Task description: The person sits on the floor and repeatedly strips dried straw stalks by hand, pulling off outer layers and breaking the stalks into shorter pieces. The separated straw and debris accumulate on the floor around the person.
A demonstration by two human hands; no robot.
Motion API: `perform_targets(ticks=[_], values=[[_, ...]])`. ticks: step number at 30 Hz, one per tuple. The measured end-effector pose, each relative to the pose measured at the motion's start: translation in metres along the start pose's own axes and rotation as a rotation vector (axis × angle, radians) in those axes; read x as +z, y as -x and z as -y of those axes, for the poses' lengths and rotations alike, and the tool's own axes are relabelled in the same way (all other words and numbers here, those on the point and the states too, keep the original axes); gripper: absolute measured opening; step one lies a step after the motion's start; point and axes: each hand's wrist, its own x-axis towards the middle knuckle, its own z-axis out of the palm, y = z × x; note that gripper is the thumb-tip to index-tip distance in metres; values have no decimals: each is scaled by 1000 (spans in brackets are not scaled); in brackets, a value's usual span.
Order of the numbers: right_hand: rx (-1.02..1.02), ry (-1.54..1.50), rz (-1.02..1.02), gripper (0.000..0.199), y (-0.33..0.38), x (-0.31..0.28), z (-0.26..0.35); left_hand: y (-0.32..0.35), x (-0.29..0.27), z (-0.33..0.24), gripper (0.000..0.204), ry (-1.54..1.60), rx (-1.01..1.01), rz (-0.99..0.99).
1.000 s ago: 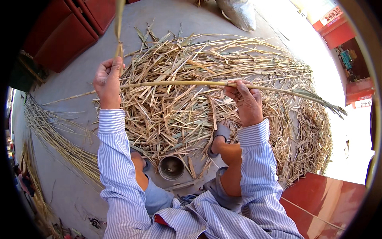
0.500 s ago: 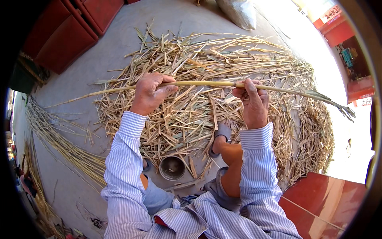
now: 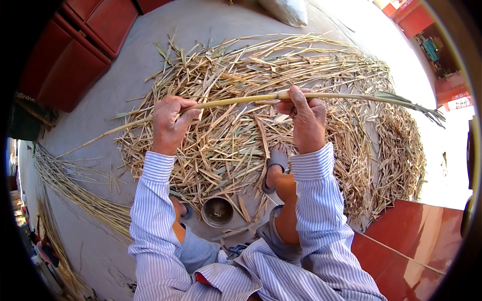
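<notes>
A long yellowish reed stalk (image 3: 241, 100) stretches crosswise in front of me, held by both hands. My left hand (image 3: 170, 123) is closed round it left of the middle. My right hand (image 3: 305, 118) pinches it between thumb and fingers near a joint. Its thin end slants down to the left, and the right end carries grey-green leaves (image 3: 414, 105). Below the stalk lies a wide heap of dry leaf husks and stripped pieces (image 3: 226, 145), spread over the floor. Whether a small blade is in either hand I cannot tell.
A metal bowl (image 3: 217, 211) stands between my feet. To the left lies a bundle of thin stalks (image 3: 85, 193). Red armchairs (image 3: 75, 55) stand at the far left, a pale sack (image 3: 286, 11) at the far edge. A red panel (image 3: 401, 241) lies at the near right.
Both hands have shifted left along with the stalk, which now slopes more, its right side higher. The view has turned slightly. Both hands keep their hold.
</notes>
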Motion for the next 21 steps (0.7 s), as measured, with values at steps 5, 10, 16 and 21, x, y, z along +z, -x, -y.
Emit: perform_targets(ticks=[5,10,16,21], values=[[-288,-186,-148,20,-28,-41,13,2,-26,27,25,-174,-31,-28],[-99,-25,158,22,1,13,3,-1,-9,7,27,69,-130,-68],[113,108,426,28,19,56,-27,-4,7,-15,28,141,-114,-75],[82,36,311,20,24,67,-33,-6,-10,-10,27,-43,-12,-49]])
